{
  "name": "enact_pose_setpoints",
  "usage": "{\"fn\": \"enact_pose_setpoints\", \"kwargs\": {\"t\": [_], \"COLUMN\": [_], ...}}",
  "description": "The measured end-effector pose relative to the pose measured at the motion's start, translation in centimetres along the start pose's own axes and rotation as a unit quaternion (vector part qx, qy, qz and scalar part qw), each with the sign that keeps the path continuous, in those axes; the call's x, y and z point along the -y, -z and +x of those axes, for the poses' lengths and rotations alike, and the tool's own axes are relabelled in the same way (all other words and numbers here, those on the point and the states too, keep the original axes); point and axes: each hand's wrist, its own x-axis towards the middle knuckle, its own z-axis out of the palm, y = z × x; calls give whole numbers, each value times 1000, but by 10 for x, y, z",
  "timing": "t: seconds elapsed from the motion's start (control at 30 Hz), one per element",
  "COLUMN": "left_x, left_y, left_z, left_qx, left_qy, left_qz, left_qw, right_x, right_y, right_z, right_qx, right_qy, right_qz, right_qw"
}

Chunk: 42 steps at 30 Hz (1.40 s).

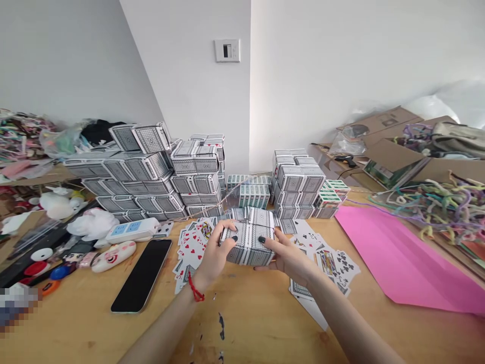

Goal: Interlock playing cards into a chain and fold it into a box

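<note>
Between my two hands is a block made of playing cards (250,237), its faces showing grey patterned card backs. My left hand (223,242), with a red string bracelet at the wrist, grips the block's left end, thumb on top. On the other end, my right hand (282,253) has its thumb on top and its fingers around the right side and underneath. Loose playing cards (193,247) lie fanned face up left of the block. More loose cards (329,263) are spread to the right, partly under my right forearm.
Stacked card blocks (132,177) stand at the back left, with another card-block stack (297,182) at the back right. Small green card boxes (253,194) sit between them. A black phone (142,275) lies left; pink paper (401,263) and fuzzy pipe cleaners (450,207) lie right.
</note>
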Motion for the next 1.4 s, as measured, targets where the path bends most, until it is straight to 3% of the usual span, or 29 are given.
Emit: {"fn": "enact_pose_setpoints", "kwargs": {"t": [0.13, 0.23, 0.33, 0.5, 0.57, 0.8, 0.93, 1.23, 1.4], "left_x": [5, 16, 27, 29, 24, 10, 9, 12, 11], "left_y": [0, -2, -3, -5, -6, -11, -13, -17, -19], "left_z": [0, 3, 5, 4, 2, -5, -6, -7, -7], "left_qx": [30, 44, 68, 101, 110, 164, 178, 153, 144], "left_qy": [29, 44, 1, -66, -82, -163, -165, -164, -165], "left_qz": [0, 18, 23, 83, 129, 300, 350, 343, 320], "left_qw": [999, 998, 997, 989, 982, 925, 905, 912, 922], "right_x": [7, 11, 14, 11, 4, -38, -52, -48, -50], "right_y": [10, 19, 29, 36, 33, 13, 6, 8, 9], "right_z": [-3, -6, -6, -2, 3, 26, 28, 27, 29], "right_qx": [-14, -21, -27, -181, -209, -202, -231, -198, -195], "right_qy": [-24, -55, -53, 47, 91, 209, 239, 242, 251], "right_qz": [-140, -270, -403, -573, -585, -547, -552, -586, -571], "right_qw": [990, 961, 913, 798, 778, 785, 765, 748, 757]}}
